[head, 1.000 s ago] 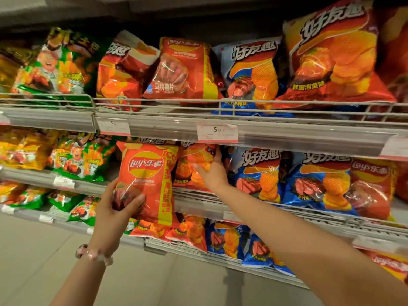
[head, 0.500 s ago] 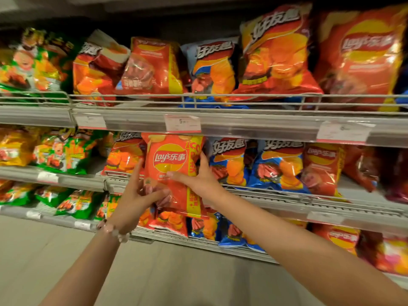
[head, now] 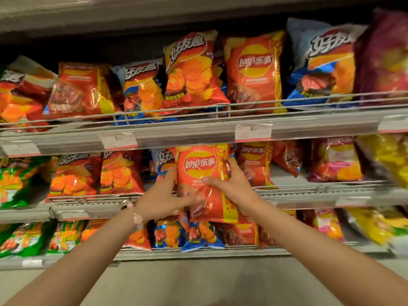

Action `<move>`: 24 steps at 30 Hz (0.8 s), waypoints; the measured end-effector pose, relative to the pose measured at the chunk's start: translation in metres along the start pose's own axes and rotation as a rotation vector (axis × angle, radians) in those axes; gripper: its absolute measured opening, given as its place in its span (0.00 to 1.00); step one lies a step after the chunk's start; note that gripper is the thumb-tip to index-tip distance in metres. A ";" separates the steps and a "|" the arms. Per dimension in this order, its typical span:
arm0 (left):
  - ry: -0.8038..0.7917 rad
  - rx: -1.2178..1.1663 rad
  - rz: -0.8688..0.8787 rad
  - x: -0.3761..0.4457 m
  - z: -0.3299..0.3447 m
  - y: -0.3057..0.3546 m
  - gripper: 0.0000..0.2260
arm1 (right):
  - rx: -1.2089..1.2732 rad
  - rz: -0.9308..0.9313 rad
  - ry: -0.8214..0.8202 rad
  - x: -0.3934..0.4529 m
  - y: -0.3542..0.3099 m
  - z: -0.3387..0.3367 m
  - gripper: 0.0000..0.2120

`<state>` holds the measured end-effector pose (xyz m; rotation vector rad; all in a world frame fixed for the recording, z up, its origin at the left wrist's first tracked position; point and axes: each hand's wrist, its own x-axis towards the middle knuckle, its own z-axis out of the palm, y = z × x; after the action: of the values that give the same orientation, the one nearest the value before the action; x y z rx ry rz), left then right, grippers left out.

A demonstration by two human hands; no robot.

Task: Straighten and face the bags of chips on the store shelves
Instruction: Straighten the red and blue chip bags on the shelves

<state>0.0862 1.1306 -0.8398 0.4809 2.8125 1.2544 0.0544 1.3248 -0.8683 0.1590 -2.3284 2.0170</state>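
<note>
- Glossy red foil Lay's chip bag [head: 199,182] with a yellow side stripe: held upright, logo facing out, in front of the middle wire shelf [head: 309,191], under the white "6" price tag [head: 252,131]; not yet seated behind the shelf's rail.
- Left hand [head: 163,198]: clasping the held bag's lower left edge, thumb across the front, index finger stretched up along the side.
- Right hand [head: 231,184]: gripping the held bag's right edge, thumb laid across the front below the logo, fingers wrapped behind.
- Both forearms: reaching up and forward, converging on the held bag; pink bead bracelet [head: 136,217] on the left wrist.
- Just right of the held bag: smaller matching red Lay's bags [head: 254,164], so probably the intended slot.
- Left of the held bag: orange ridged-chip bags [head: 75,175] standing roughly faced.
- Above the held bag: top-shelf bags [head: 189,71] tilted and overlapping, apparently still to be straightened.
- Judged early to midway; much shelf left.
</note>
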 end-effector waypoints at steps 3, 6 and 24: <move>0.170 0.265 0.115 0.013 0.007 0.029 0.45 | -0.013 0.013 0.094 -0.003 0.003 -0.042 0.41; 0.448 0.596 0.446 0.039 0.007 0.043 0.37 | -0.014 0.023 0.203 -0.004 0.005 -0.083 0.42; 0.695 1.062 0.546 0.141 0.036 0.064 0.49 | -0.264 0.023 0.405 0.049 0.032 -0.215 0.36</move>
<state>-0.0259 1.2378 -0.8035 1.0258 3.9421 -0.3636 -0.0030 1.5403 -0.8633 -0.2649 -2.2989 1.5465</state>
